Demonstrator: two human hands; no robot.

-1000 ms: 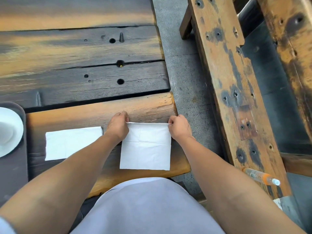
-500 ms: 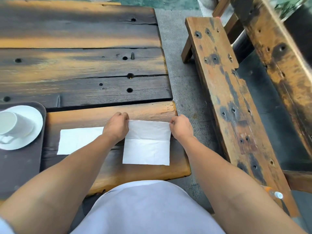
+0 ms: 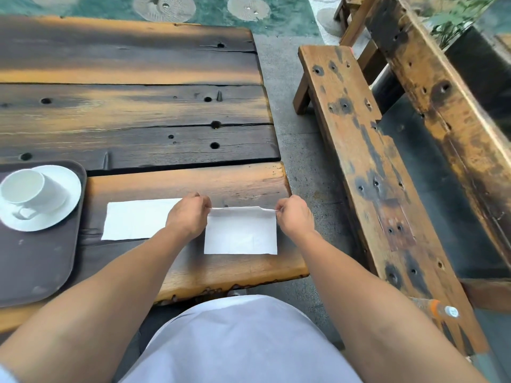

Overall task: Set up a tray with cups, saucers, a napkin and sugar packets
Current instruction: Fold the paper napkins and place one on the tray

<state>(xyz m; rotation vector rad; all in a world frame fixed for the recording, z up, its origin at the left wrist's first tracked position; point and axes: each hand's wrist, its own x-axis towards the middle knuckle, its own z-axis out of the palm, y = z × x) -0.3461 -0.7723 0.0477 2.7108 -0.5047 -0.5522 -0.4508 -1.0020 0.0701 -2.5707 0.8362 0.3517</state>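
Note:
A white paper napkin point(image 3: 240, 235) lies on the near plank of the wooden table. My left hand point(image 3: 188, 214) pinches its far left corner and my right hand point(image 3: 293, 215) pinches its far right corner, with the far edge lifted and curling toward me. A second white napkin point(image 3: 138, 219) lies flat just to the left, partly under my left hand. At the left edge a dark brown tray point(image 3: 36, 272) holds a white cup point(image 3: 30, 189) on a white saucer point(image 3: 59, 214).
The table point(image 3: 132, 111) is made of rough dark planks with holes. A wooden bench point(image 3: 367, 172) runs along the right, with an orange-capped bottle point(image 3: 439, 309) at its near end. Grey paving lies between table and bench.
The far edge of the right napkin has been lifted and drawn toward me, so the visible napkin is shorter. The camera has tilted up, bringing the cup, saucer and more of the table into view.

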